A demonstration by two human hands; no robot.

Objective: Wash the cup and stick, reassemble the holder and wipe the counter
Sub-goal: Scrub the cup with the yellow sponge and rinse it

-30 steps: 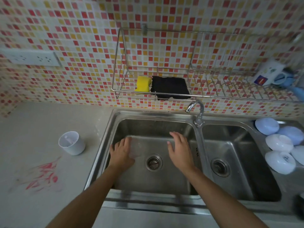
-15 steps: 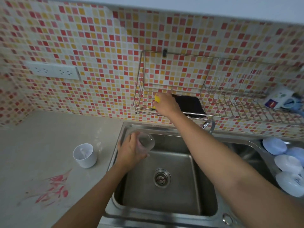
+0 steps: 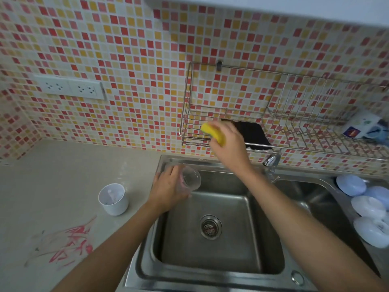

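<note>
Sponge fetched for washing the cup

The clear cup [image 3: 190, 180] is gripped in the left hand [image 3: 168, 190] over the far left corner of the sink [image 3: 210, 268], its mouth tilted to the right; the yellow sponge [image 3: 213, 132] is clasped in the right hand [image 3: 228, 146] at the wire rack [image 3: 189, 102], beside a black cloth [image 3: 253, 134]; the washing step is judged barely begun; next, the sponge is to be brought down to the cup, and water from the tap [image 3: 269, 160] will likely be needed; the white holder [image 3: 113, 199] stands on the bench [image 3: 63, 169] to the left, near red smears [image 3: 71, 243] not yet wiped; the stick cannot be made out.
</note>
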